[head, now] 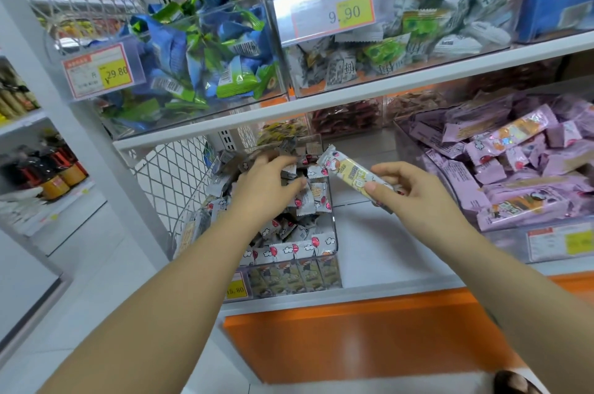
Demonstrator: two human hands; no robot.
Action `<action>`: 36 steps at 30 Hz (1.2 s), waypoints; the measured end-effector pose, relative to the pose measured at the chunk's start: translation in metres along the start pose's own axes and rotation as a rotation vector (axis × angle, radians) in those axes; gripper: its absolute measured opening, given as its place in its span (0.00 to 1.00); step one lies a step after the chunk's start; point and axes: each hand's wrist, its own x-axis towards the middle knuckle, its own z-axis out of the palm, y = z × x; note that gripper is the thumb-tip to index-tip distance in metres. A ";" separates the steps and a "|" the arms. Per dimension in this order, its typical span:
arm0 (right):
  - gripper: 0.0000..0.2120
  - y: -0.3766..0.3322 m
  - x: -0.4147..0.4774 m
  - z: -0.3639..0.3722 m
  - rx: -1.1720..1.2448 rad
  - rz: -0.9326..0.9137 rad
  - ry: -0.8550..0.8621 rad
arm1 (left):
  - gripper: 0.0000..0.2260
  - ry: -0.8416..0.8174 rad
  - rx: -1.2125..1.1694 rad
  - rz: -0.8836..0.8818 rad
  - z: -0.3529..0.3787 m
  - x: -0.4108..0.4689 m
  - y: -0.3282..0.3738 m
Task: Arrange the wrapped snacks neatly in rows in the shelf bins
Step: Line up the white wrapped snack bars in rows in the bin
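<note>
1. The right hand [414,197] pinches a long, flat snack bar [350,171] between thumb and fingertips. The bar has a glossy yellow-and-white wrapper with crimped ends, and it is held tilted in the air just right of the clear bin [334,233].
2. The left hand [270,181] reaches into that bin with its fingers curved over the loose grey packets [308,197]. Whether it grips one cannot be told.
3. The bin is transparent hard plastic with rounded corners and stands on the white shelf [385,249]. Inside, small pillow-shaped packets printed with red balloons lie jumbled, while a row of them stands upright along the front wall.
4. To the right, another clear bin holds shiny purple bars [514,168] heaped at all angles.
5. On the shelf above, crinkled blue and green packets [199,56] fill a bin bearing a price tag [99,72].
6. A smooth orange panel [353,329] runs below the shelf edge.
</note>
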 end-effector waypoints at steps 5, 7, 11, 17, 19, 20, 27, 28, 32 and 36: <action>0.09 -0.001 -0.002 -0.001 -0.004 -0.005 0.001 | 0.18 -0.009 -0.092 -0.060 -0.005 0.014 0.000; 0.09 -0.002 -0.003 -0.001 -0.018 -0.009 -0.009 | 0.17 0.052 -0.137 -0.078 -0.006 0.018 -0.001; 0.10 -0.004 -0.005 -0.002 -0.016 -0.025 -0.003 | 0.14 0.280 -0.215 -0.060 -0.006 0.010 -0.007; 0.11 -0.009 -0.008 -0.004 0.001 -0.072 0.067 | 0.09 0.573 -0.575 -0.004 -0.012 -0.046 -0.008; 0.14 -0.011 -0.010 -0.003 0.006 -0.095 0.069 | 0.08 0.576 -0.710 0.016 -0.016 -0.064 -0.004; 0.15 -0.012 -0.011 -0.002 -0.002 -0.101 0.070 | 0.08 0.564 -0.774 0.024 -0.018 -0.070 -0.002; 0.16 -0.020 -0.017 0.010 0.216 -0.120 0.017 | 0.07 0.305 -1.144 -0.014 -0.027 -0.082 0.008; 0.15 -0.021 -0.017 0.010 0.211 -0.124 0.011 | 0.07 0.271 -1.170 -0.025 -0.028 -0.082 0.011; 0.12 -0.028 -0.021 0.009 0.153 -0.155 -0.044 | 0.06 0.196 -1.115 -0.002 -0.028 -0.082 0.014; 0.11 -0.035 -0.026 0.009 0.164 -0.162 -0.173 | 0.07 0.180 -0.936 0.085 -0.029 -0.083 0.017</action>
